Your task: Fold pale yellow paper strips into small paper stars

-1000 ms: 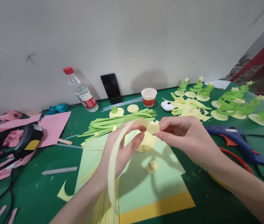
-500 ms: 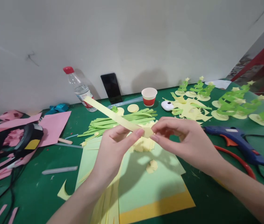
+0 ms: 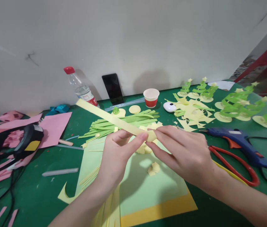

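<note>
Between my two hands is a pale yellow paper strip (image 3: pixel 109 117), its long free end slanting up to the left and its other end folded into a small flat shape. My left hand (image 3: pixel 118 157) is closed, thumb and fingers pinching the strip just left of the fold. My right hand (image 3: pixel 180 151) pinches the folded end with thumb and fingertips. Below them, folded yellow paper pieces (image 3: pixel 154 169) lie on a light green paper sheet (image 3: pixel 147 195). More yellow pieces are heaped behind my fingers, partly hidden. Green paper strips (image 3: pixel 126 123) lie beyond.
At right are a blue glue gun (image 3: pixel 237 138), red-handled scissors (image 3: pixel 236 164) and green spiral paper trees (image 3: pixel 239 101). A paper cup (image 3: pixel 151 98), phone (image 3: pixel 113 90) and bottle (image 3: pixel 82 88) stand by the wall. Pink paper (image 3: pixel 55 127) and a glue stick (image 3: pixel 60 172) are left.
The strip's free end has swung left and lower. My right hand has turned over the folded end, its fingers closer to my left thumb, uncovering more of the scissors.
</note>
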Action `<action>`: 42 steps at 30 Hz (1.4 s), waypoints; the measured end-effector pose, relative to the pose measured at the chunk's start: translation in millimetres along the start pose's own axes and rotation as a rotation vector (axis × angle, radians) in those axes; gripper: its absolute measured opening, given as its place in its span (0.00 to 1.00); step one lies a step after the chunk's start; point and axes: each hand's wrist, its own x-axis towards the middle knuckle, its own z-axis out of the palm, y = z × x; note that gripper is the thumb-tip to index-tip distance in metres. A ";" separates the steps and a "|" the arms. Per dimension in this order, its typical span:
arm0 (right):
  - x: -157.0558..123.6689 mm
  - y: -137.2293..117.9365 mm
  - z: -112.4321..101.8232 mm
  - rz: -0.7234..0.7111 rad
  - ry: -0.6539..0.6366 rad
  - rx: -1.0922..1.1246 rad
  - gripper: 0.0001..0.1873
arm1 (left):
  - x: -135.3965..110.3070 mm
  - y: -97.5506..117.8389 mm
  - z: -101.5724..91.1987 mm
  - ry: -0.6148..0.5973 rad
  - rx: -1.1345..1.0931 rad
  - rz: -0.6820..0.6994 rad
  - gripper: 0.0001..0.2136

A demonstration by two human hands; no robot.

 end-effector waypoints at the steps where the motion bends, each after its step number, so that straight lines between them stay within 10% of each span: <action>1: -0.4 -0.1 -0.3 -0.002 -0.006 -0.008 0.10 | 0.4 0.0 -0.1 0.004 0.004 0.000 0.03; 6: 1.6 -0.2 -2.6 0.131 -0.086 0.155 0.11 | 2.3 0.8 -1.4 -0.006 0.012 -0.008 0.04; 15: 19.3 8.0 -14.5 0.937 -0.524 1.153 0.10 | 3.1 4.3 -2.2 -0.099 0.184 0.017 0.05; 42: 20.3 7.2 -16.0 0.870 -0.375 0.996 0.11 | 0.1 6.5 5.2 0.063 0.335 0.212 0.07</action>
